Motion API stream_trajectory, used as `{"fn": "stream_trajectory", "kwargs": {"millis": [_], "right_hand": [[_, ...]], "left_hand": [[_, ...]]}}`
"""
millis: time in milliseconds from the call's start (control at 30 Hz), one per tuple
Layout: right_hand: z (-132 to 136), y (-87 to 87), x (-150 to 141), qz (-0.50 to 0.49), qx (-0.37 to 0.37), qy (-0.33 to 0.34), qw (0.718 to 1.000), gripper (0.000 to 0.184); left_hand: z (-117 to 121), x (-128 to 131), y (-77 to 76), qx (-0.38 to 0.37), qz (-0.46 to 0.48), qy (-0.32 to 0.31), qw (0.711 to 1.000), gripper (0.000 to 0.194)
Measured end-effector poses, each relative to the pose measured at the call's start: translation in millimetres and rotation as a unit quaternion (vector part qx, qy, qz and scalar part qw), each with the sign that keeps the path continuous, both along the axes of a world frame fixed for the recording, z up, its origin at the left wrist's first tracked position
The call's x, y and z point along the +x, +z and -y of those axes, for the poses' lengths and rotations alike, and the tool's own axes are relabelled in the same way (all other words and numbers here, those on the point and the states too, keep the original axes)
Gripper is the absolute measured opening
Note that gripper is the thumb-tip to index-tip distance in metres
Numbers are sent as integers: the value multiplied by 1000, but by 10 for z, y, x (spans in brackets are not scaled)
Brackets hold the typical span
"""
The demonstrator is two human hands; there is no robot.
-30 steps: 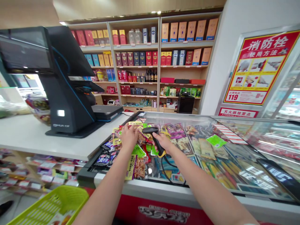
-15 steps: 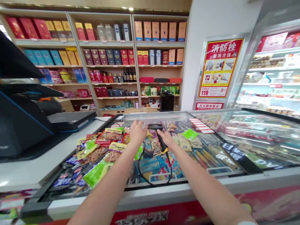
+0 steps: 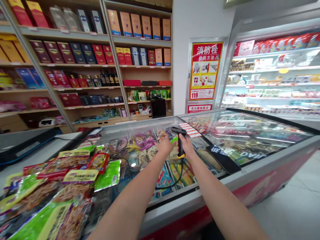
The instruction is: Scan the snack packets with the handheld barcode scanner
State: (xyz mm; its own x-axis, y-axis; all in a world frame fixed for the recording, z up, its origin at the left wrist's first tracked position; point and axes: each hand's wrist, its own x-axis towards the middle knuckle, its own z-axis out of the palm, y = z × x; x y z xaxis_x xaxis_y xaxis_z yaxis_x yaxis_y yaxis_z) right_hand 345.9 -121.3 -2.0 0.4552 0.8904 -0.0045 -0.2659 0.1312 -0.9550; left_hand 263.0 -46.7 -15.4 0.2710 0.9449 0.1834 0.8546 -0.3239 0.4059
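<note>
My right hand point(image 3: 186, 145) is closed round the handle of a black and yellow barcode scanner point(image 3: 180, 146), its head above the freezer's glass lid. The scanner's cable curls down over the glass. My left hand point(image 3: 164, 145) reaches over the lid just left of the scanner, fingers stretched out and thumb apart. A small bright green snack packet point(image 3: 174, 139) shows between my left hand and the scanner, partly covered; I cannot tell whether my thumb presses on it. A pile of snack packets point(image 3: 77, 176) lies at the left, with another green packet point(image 3: 108, 175) at its right edge.
The chest freezer point(image 3: 172, 203) spans the front, with packaged goods under its glass. A dark device point(image 3: 27, 143) stands on the counter at left. Shelves of boxes point(image 3: 82, 53) line the back wall. A lit refrigerated display point(image 3: 275, 80) stands at right.
The view has turned right and come nearer the snack pile. My left hand has moved across to the small green packet on the glass. The scanner has stayed in my right hand.
</note>
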Motion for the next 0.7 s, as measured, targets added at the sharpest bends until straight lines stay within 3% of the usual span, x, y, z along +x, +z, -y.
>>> {"fn": "stream_trajectory", "kwargs": {"millis": [200,333,400,533,700], "right_hand": [[-10,-15,25,-7,29,-11,1000,38],[9,-7,6,-13,26,-2,1000,37],[13,-12,-6,-8,17,5,1000,36],[15,-32,-35,14,0,33,999,35],[50,-48,-58,50,-21,85,995,34]], "left_hand": [[-38,168,-93,-9,5,25,1000,41],[-196,21,-111,-41,132,28,990,25],[-320,-94,-133,-35,242,24,969,12],[-565,-333,-200,20,432,66,899,1],[-749,-489,-322,19,547,81,833,6]]}}
